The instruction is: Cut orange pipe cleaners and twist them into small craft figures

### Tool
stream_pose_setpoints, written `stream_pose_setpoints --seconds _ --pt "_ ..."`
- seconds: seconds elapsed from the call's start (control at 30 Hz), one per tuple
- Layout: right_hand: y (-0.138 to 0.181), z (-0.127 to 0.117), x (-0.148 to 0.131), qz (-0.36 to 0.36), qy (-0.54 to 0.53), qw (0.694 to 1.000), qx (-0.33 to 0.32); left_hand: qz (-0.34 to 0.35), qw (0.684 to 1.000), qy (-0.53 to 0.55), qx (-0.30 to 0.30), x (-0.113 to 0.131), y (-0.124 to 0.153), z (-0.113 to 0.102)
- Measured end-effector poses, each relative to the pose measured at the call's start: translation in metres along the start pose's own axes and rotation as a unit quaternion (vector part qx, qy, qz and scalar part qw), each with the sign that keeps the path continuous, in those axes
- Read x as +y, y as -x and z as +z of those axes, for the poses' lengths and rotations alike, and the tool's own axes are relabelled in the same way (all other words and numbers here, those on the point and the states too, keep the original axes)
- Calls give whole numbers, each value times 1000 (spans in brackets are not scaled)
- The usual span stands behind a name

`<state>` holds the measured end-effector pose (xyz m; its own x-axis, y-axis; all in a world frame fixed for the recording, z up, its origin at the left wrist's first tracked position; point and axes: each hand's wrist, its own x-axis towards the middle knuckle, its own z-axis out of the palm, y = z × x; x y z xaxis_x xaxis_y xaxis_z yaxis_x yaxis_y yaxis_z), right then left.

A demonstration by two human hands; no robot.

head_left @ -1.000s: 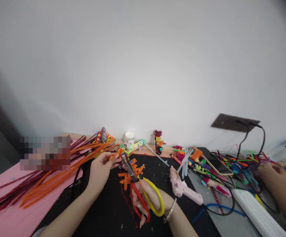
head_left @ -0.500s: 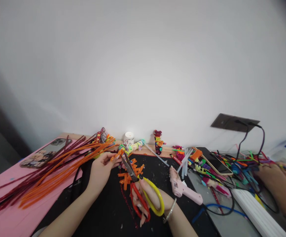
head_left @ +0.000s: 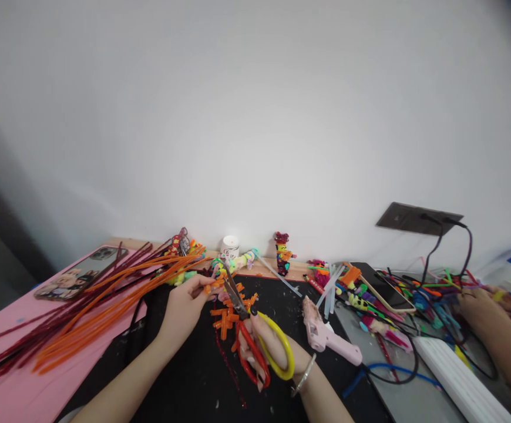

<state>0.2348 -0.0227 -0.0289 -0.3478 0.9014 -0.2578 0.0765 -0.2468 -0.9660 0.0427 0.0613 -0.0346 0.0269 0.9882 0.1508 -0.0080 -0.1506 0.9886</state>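
Note:
My right hand grips scissors with one red and one yellow handle loop; the blades are closed and point up-left. My left hand pinches a short orange pipe cleaner piece right at the blade tips. Below the blades a heap of cut orange pieces lies on the black mat.
Long orange and dark red pipe cleaners fan over the pink surface at left, beside a phone. A pink glue gun lies right of the scissors. Another person's hands work among coloured pieces, cables and a second phone at right.
The scissor blades have closed on the orange piece and the handles came together. My left hand shifted slightly right and down. The other person's hands moved a little.

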Motion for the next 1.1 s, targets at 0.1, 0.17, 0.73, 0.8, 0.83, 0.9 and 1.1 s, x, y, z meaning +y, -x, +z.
stream_pose_setpoints --seconds 0.1,0.17,0.73,0.8,0.83,0.9,1.1 --pt "-1 1 -1 10 -33 999 -3 1 1000 -10 1 4 0 0" --pt "-2 1 -1 8 -44 999 -1 -17 1000 9 -11 8 1 2" --pt "-4 -1 1 30 -34 999 -21 -57 991 93 -74 8 2 9" --pt "-4 0 -1 27 -28 999 -21 -26 996 46 -74 5 1 7" --pt "-3 0 -2 27 -26 999 -21 -10 997 16 -70 3 1 6" --pt "-3 1 -3 24 -31 999 -17 21 997 -43 -57 2 1 4" --pt "-5 5 -3 16 -69 997 -11 55 995 -77 -35 0 1 0"
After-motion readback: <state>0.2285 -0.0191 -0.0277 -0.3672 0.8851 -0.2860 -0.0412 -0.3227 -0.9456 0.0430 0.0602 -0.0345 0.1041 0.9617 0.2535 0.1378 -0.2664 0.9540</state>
